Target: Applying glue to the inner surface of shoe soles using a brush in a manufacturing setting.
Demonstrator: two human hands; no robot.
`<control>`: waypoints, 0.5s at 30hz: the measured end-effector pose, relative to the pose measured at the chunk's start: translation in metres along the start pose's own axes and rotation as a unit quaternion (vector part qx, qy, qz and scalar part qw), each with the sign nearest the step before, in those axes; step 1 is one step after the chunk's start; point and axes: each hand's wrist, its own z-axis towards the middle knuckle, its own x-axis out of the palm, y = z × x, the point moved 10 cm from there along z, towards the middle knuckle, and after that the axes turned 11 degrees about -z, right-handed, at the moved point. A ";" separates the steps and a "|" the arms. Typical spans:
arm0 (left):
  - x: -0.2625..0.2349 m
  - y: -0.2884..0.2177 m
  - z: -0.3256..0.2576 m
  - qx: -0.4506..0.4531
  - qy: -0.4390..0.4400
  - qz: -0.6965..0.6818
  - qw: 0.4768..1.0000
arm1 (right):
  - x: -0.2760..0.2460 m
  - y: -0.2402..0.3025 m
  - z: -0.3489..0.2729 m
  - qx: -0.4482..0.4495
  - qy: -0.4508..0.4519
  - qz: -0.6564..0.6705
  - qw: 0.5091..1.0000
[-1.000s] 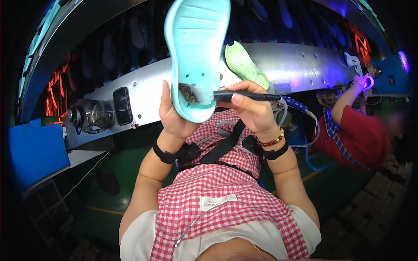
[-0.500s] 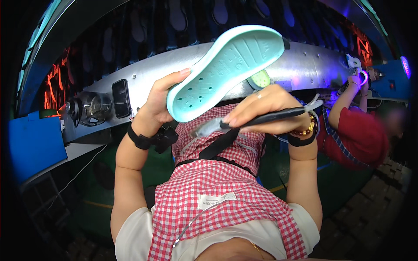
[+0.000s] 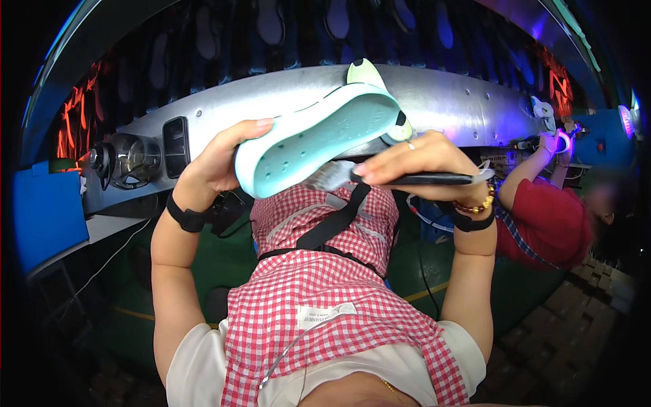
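Note:
My left hand (image 3: 225,154) is closed round the heel end of a pale turquoise shoe sole (image 3: 308,139), held tilted in the air with its hollow, holed inner face toward me. Between the fingers of my right hand (image 3: 424,161) is a flat brush (image 3: 331,176) with a black handle. Its bristles reach the sole's near rim; whether they touch it I cannot tell. Behind the turquoise sole, partly hidden by it, a yellow-green sole (image 3: 366,73) lies on the metal bench.
A curved metal bench (image 3: 447,102) spans the front. On its left are a clear glass pot (image 3: 132,165) and a black tray (image 3: 175,146). Rows of soles hang beyond in the dark. A co-worker in a red top (image 3: 553,210) works at the right.
The turquoise sole has tipped, lowered and shifted left with my left hand, baring more of the yellow-green sole. The brush has come up to the sole's near rim.

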 end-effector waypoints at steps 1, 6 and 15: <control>-0.002 0.002 -0.003 -0.009 0.005 -0.016 1.000 | -0.003 -0.005 -0.002 0.015 -0.023 0.010 1.000; -0.009 -0.015 -0.022 0.084 -0.001 0.021 0.996 | -0.009 -0.018 -0.010 0.066 -0.104 -0.026 0.992; 0.001 -0.016 0.016 0.195 0.087 -0.252 0.944 | -0.015 -0.009 -0.016 0.093 -0.203 0.034 0.974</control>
